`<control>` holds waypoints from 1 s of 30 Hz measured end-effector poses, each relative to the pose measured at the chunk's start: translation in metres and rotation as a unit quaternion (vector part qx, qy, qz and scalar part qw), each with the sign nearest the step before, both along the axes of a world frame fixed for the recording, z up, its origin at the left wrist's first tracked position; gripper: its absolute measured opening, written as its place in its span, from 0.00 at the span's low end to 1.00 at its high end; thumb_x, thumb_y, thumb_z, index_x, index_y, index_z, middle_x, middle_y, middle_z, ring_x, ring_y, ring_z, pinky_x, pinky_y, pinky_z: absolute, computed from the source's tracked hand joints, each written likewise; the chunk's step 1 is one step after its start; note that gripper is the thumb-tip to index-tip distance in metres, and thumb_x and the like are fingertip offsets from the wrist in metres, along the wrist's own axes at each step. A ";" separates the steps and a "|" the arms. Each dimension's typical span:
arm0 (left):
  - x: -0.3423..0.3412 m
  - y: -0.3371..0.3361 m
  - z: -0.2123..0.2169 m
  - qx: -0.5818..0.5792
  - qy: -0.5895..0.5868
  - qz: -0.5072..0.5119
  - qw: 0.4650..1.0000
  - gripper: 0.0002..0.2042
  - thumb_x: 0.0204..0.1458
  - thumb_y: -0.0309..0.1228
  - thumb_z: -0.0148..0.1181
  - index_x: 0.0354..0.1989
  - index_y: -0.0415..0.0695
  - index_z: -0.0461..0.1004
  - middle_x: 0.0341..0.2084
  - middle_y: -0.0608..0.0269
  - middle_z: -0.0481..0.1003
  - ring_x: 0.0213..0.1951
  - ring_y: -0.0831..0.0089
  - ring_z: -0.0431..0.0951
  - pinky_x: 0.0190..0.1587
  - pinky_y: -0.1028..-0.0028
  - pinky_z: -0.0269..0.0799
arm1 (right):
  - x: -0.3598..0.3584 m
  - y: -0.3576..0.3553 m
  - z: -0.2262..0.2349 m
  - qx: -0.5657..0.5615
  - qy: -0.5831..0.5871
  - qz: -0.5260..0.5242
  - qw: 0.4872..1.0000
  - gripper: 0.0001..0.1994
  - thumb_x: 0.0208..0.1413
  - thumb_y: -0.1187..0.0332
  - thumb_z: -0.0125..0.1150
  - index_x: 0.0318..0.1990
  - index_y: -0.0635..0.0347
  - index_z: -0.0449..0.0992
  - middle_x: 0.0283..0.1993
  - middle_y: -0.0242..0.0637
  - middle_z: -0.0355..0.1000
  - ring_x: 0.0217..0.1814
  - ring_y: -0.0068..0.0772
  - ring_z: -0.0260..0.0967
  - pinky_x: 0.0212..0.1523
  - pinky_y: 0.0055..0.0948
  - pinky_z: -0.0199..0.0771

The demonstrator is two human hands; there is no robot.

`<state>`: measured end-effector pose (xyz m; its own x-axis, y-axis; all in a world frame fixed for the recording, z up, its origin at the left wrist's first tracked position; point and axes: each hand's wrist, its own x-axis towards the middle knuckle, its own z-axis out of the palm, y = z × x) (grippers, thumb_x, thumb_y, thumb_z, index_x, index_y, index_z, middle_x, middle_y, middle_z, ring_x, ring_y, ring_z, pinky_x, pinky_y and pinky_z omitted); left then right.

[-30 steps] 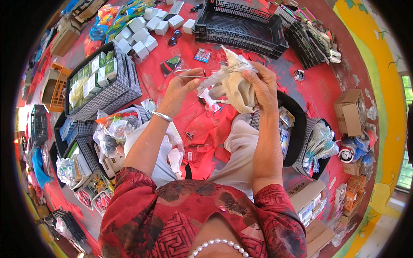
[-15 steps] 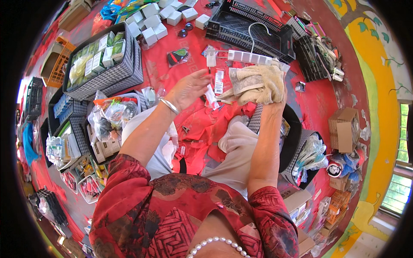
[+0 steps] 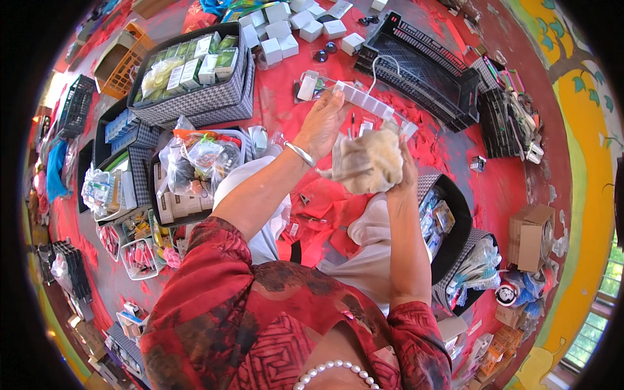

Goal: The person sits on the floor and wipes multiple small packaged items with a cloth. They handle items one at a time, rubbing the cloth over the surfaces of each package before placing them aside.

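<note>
My left hand [image 3: 323,123] pinched a long white sectioned strip [image 3: 370,104] in its grip; my right hand [image 3: 403,170] clutched a crumpled beige cloth [image 3: 367,162] above the red floor [image 3: 279,107].

Right hand [image 3: 404,174] mostly hidden behind crumpled beige cloth [image 3: 367,162]; small items in clear bags [image 3: 195,159] too blurred to identify

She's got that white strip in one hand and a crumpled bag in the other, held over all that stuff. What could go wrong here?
The long white strip of small compartments is pinched only at one end by the left hand, so it could tip or slip. The crumpled bag bunched in the right hand might spill. Anything dropped could get lost among the red cloth and the packed baskets below.
</note>
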<state>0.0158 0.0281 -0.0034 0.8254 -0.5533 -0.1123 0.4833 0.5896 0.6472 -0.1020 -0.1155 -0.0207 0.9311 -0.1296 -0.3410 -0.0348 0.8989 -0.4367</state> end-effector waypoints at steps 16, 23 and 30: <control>0.009 0.016 0.023 -0.038 0.030 -0.183 0.982 0.18 0.60 0.42 0.40 0.40 0.38 0.68 0.17 0.70 0.63 0.19 0.81 0.60 0.20 0.83 0.58 | -0.014 -0.064 0.049 -0.338 0.105 -0.265 0.897 0.09 0.55 0.66 0.55 0.35 0.63 0.75 0.30 0.32 0.73 0.29 0.22 0.70 0.29 0.20 0.71; -0.036 -0.008 0.012 0.194 -0.190 -0.223 0.936 0.20 0.59 0.49 0.38 0.37 0.43 0.67 0.16 0.72 0.64 0.18 0.85 0.61 0.19 0.83 0.59 | 0.009 -0.019 0.075 -0.725 -0.045 -0.260 0.636 0.12 0.46 0.67 0.64 0.38 0.61 0.74 0.35 0.35 0.73 0.32 0.30 0.70 0.33 0.26 0.69; -0.043 -0.005 0.004 0.032 -0.031 -0.346 0.937 0.20 0.60 0.45 0.39 0.43 0.38 0.67 0.15 0.70 0.60 0.17 0.84 0.58 0.18 0.84 0.57 | 0.009 -0.077 0.061 -0.696 0.160 -0.359 0.601 0.07 0.45 0.67 0.62 0.29 0.61 0.78 0.23 0.39 0.73 0.25 0.28 0.69 0.29 0.27 0.67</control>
